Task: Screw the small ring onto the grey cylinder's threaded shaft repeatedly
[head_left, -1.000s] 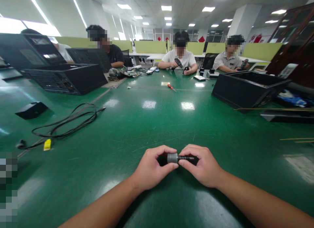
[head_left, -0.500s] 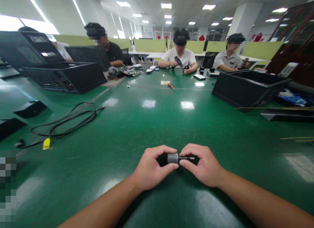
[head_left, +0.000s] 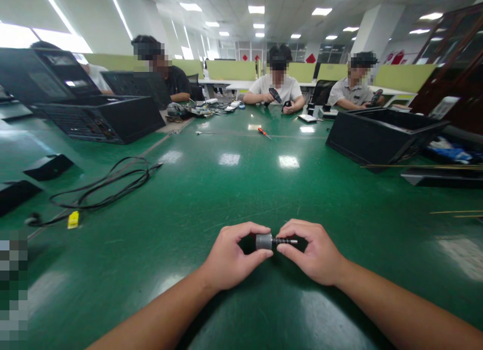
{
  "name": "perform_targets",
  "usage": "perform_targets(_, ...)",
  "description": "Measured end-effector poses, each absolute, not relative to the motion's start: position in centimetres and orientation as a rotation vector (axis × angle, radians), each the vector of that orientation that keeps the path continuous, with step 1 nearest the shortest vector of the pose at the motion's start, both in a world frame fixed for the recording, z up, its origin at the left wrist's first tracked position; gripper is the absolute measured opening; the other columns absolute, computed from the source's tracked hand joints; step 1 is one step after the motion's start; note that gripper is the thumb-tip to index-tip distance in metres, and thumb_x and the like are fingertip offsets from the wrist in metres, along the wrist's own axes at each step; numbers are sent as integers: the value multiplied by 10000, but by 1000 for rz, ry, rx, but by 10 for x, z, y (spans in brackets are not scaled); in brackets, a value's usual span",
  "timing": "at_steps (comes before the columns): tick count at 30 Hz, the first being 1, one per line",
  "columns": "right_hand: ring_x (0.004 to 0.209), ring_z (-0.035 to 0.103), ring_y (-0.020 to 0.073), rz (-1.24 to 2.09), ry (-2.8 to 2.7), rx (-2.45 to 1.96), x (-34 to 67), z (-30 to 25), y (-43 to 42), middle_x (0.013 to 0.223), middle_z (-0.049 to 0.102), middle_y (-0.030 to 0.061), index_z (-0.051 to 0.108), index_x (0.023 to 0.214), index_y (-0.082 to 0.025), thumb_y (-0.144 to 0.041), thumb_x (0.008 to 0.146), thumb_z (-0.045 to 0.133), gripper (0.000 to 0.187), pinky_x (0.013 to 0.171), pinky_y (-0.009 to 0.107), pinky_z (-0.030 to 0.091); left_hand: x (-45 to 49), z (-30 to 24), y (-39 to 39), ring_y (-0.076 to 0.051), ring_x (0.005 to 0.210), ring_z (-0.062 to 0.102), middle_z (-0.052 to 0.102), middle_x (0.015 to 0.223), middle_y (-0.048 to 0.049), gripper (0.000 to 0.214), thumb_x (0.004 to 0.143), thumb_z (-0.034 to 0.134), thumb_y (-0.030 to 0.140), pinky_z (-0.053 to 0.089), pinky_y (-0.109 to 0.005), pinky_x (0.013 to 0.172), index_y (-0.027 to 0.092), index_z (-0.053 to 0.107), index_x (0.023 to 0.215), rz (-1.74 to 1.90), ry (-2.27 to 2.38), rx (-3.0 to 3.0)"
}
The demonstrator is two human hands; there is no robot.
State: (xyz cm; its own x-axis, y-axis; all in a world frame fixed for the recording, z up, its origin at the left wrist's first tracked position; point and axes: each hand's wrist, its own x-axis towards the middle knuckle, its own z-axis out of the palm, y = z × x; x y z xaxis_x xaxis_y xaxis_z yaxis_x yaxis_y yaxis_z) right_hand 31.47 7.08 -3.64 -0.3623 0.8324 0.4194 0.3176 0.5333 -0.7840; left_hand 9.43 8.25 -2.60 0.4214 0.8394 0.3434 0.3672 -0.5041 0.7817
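Observation:
Between the thumb and fingers of my left hand (head_left: pixel 236 257) is a small grey metal cylinder (head_left: pixel 263 241), lying sideways. From its right end runs a thin dark shaft (head_left: pixel 287 241) with a spiral or spring around it and a bright tip. My right hand (head_left: pixel 319 252) pinches at this shaft with thumb and forefinger, and the tip shows inside the curl of the fingers. A small gap separates the two sets of fingertips. Both hands are low over the green table (head_left: pixel 226 194).
A looped black cable (head_left: pixel 109 189) with a yellow tag (head_left: pixel 73 220) lies left. Black computer cases stand left (head_left: pixel 113 119) and right (head_left: pixel 377 134). An orange screwdriver (head_left: pixel 263 132) lies farther off. Across the table a person (head_left: pixel 277 91) holds a power drill (head_left: pixel 274 94); other people sit nearby.
My left hand and the grey cylinder have shifted slightly left, and the gap to my right fingertips looks a little wider. Both grips are otherwise the same.

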Motion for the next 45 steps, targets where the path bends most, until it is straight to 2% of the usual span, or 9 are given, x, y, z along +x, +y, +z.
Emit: perform_targets(45,740,646,177,680,-1926,-1023,313,-42,69,804,700,25,683,869,-206,-205,855,702,24,684,297,470,93,-24,86,-191,806,717,777,899,-21,263,750,787,249,527,-293,764,201,737,1003,942,1017,2072)
